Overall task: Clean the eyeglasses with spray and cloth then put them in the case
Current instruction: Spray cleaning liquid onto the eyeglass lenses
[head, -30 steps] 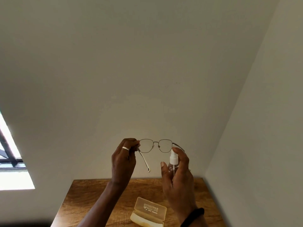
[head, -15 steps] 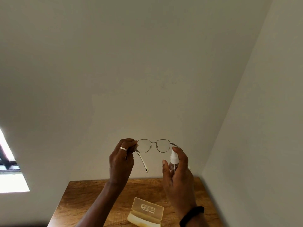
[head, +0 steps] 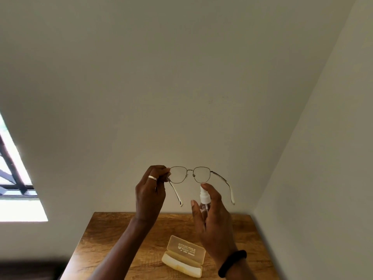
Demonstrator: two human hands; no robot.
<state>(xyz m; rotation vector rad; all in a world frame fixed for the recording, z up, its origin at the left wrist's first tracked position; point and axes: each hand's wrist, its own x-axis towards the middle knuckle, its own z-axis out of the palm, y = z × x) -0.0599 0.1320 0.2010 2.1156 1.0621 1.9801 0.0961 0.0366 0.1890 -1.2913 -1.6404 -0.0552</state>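
Pale wall (head: 181, 77) across most of the view, meeting a side wall (head: 333, 138) on the right; bright window (head: 12, 178) at the far left.

Low and near, a wooden table (head: 113, 239) tucked into the corner, right edge close to the side wall, left edge open to the room.

Raised well above the table, the left hand (head: 150, 196), fingers curled and pinching the eyeglasses (head: 189, 170) at the left hinge. Probably chosen to leave both lenses bare for the mist and free of fingerprints. Just below and to the right, the right hand (head: 215, 217), wrapped round the spray bottle (head: 203, 196), thumb along one side, index fingertip (head: 205, 185) resting on the white pump head, nozzle seemingly turned toward the right lens from close by. Likely lifted against the plain wall for a clear look at smears.

On the table, near, below the right wrist: the case (head: 185, 253), lid tipped back, seemingly empty, ready for the glasses later.

Both temples unfolded and pointing toward the camera; the right one hanging free, near the right hand but apparently not touching. No cloth in view.

Plenty of free air above and to the left; tighter on the right, with the side wall near. Worth minding: the free temple tip when lowering the bottle, and the table's open left edge when setting anything down. Spraying judged in hand; wiping and casing yet to do.
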